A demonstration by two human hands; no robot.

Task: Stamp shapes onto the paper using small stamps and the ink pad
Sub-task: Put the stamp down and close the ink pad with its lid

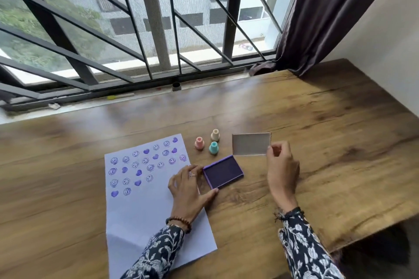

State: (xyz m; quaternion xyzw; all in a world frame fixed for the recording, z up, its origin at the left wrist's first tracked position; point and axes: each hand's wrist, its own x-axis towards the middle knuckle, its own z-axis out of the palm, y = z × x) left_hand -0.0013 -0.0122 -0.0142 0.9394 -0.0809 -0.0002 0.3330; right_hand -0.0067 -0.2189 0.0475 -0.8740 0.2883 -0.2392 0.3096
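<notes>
Three small stamps (211,142) standing idle beside stamped paper (149,188). Right hand (282,171) pinching clear lid (251,144) by edge, hovering behind purple ink pad (223,175). Left hand (189,184) bracing pad, fingers spread, gripping nothing. Judging lid closing: squaring edges, lowering flat.

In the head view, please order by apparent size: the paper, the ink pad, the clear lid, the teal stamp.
1. paper
2. ink pad and clear lid: look alike, no ranking
3. teal stamp
</notes>
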